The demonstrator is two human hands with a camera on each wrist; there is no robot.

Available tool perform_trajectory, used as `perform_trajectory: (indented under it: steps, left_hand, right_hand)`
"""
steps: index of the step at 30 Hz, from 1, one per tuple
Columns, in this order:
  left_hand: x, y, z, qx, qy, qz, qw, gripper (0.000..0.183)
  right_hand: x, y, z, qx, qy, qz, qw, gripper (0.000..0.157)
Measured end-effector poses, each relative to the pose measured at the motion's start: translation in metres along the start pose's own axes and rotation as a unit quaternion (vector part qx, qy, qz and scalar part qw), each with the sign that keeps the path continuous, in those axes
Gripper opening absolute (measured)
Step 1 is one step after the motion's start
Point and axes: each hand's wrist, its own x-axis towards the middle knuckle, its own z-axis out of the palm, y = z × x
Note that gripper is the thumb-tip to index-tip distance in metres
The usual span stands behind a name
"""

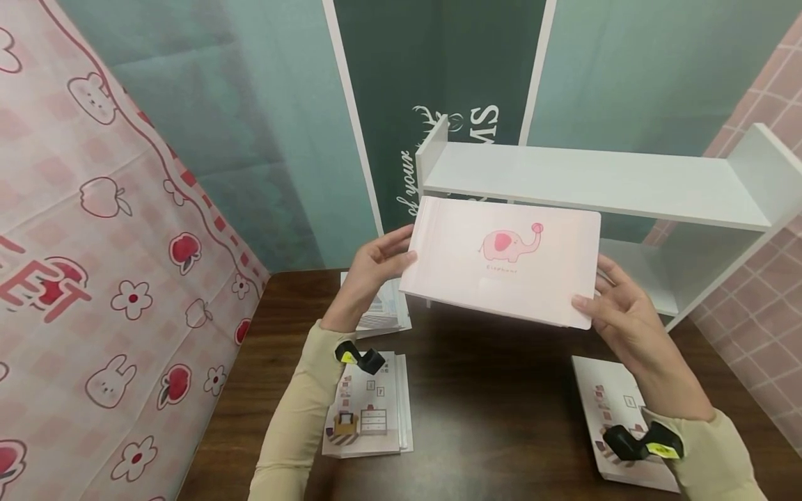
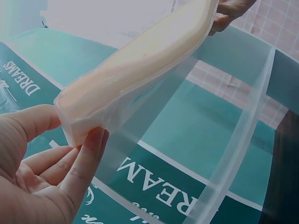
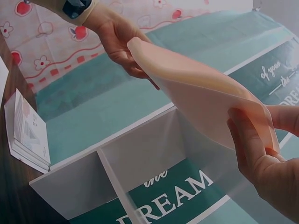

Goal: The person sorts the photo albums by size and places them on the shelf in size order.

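Both hands hold up a thin pale pink notebook (image 1: 451,243) with an elephant drawn on its cover. Its left end is pinched by my left hand (image 1: 376,271), thumb on the cover and fingers behind. My right hand (image 1: 623,309) grips the opposite end near the lower corner, thumb on top. In the wrist views the notebook (image 3: 196,91) bows between the two hands. It is raised above the dark wooden table (image 1: 489,403) and overlaps the front of a white shelf unit (image 1: 583,174) in the head view.
A stack of illustrated booklets (image 1: 370,410) lies near my left forearm, with another white stack (image 1: 382,313) behind it. A third stack (image 1: 601,403) sits partly under my right wrist. A patterned pink cloth (image 1: 144,243) hangs at the left, with a green backdrop (image 1: 263,139) behind.
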Motion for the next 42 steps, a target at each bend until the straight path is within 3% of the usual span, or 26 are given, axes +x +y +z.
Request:
perform_trajectory:
  steps: [42]
  left_hand:
    - [0.019, 0.017, 0.003, -0.025, 0.038, 0.015, 0.9988, 0.043]
  right_hand:
    - [0.015, -0.012, 0.002, -0.012, -0.002, -0.039, 0.999, 0.067]
